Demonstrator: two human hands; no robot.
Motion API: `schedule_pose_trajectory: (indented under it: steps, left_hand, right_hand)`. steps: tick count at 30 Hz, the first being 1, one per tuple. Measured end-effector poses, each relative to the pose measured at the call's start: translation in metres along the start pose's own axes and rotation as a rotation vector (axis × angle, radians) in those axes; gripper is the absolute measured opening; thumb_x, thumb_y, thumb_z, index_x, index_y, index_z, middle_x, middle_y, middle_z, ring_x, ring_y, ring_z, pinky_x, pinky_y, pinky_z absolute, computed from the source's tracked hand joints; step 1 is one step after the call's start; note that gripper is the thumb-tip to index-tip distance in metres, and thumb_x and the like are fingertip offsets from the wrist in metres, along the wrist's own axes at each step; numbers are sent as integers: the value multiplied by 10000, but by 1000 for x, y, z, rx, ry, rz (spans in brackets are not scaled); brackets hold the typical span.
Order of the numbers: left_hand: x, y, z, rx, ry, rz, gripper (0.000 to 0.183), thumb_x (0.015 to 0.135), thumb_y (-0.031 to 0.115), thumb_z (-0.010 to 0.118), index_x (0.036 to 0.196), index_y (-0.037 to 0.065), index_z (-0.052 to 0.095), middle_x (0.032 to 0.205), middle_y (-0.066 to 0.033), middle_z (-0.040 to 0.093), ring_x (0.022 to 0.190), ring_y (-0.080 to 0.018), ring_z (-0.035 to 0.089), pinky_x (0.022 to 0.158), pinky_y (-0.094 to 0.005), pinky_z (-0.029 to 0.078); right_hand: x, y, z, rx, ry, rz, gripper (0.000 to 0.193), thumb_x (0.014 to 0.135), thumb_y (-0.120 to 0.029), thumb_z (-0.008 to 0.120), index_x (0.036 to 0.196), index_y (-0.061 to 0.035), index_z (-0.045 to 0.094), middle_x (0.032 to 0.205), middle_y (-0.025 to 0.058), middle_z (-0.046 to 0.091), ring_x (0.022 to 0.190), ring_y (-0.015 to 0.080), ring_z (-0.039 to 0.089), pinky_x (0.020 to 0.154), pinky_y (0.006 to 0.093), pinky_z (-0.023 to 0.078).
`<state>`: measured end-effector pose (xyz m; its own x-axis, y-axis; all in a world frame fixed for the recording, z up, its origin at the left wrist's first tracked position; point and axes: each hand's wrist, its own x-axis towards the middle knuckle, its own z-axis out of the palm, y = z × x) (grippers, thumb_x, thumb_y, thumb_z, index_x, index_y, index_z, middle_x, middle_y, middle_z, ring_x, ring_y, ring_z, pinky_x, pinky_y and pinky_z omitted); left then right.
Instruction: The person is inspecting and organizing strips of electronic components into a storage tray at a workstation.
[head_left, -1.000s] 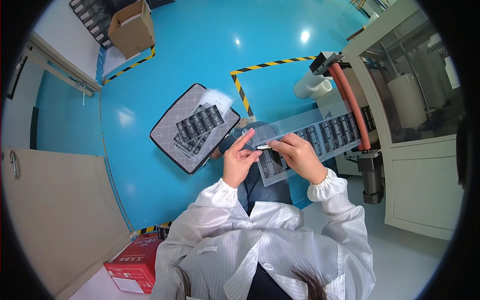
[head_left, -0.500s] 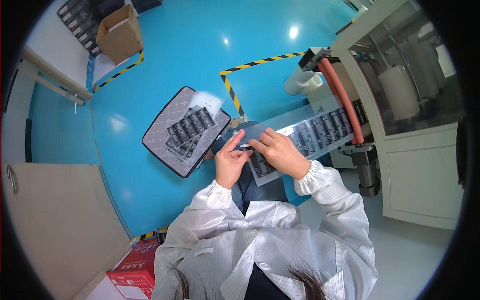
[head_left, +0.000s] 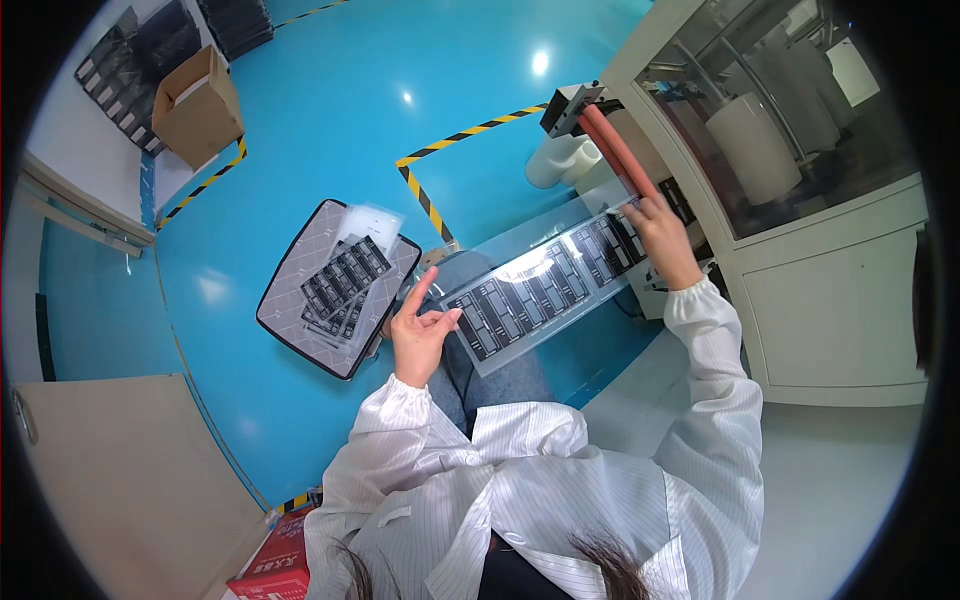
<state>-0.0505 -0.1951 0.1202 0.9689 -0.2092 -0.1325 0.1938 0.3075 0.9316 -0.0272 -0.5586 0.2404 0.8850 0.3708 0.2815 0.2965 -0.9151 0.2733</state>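
A long clear film strip with rows of black-printed rectangles stretches from above my knees up to the orange-red rollers on the right. My left hand is at its near left end, thumb and a finger closed on the edge while the index finger points up. My right hand reaches to the strip's far end just below the rollers, its fingers extended over the film. On the left, a grey padded stool seat with a black rim carries several cut printed film sheets.
A pale machine cabinet with a window fills the right. White rolls stand behind the rollers. A cardboard box is at the far left, a red box at lower left. Yellow-black tape marks the blue floor.
My right hand has moved from the strip's near end, beside my left hand, up to the rollers. More of the printed film shows, and the whole view has shifted.
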Motion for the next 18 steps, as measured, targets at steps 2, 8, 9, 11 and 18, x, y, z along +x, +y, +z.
schedule_pose_trajectory:
  steps: [2,8,9,11,18]
  left_hand:
    - [-2,3,1,-69,48,-3,724,797,-69,663,1437,86,362,1364,-183,471,756,-78,611,640,-220,516]
    - [-17,5,6,-309,-82,-437,775,932,134,559,1513,169,47,1059,-130,644,842,-175,662,773,-326,547]
    - [-20,5,9,-255,-116,-464,647,939,143,549,1475,115,187,1087,-131,637,822,-189,674,740,-317,560]
    - [-17,3,10,-199,-148,-504,542,947,153,538,1437,62,328,1115,-131,629,802,-202,686,706,-308,574]
    - [-14,34,2,159,-167,-547,357,946,284,555,1043,-45,654,901,-134,685,680,-211,696,611,-255,564]
  right_hand:
    - [-4,-1,-12,1,9,77,305,744,38,565,1026,-33,656,899,106,585,877,295,569,727,379,509]
    - [-28,-60,-11,381,98,456,222,864,-9,576,1076,6,640,828,209,646,683,312,633,624,355,494]
    - [-31,-71,-8,523,150,472,247,874,1,566,1113,2,628,846,211,653,650,260,625,609,328,487]
    - [-28,-91,-5,733,127,548,309,879,36,548,1182,6,599,888,194,670,604,123,558,585,261,462]
    - [-33,-106,18,847,108,600,297,899,2,549,1191,-6,606,765,110,633,559,62,470,522,229,415]
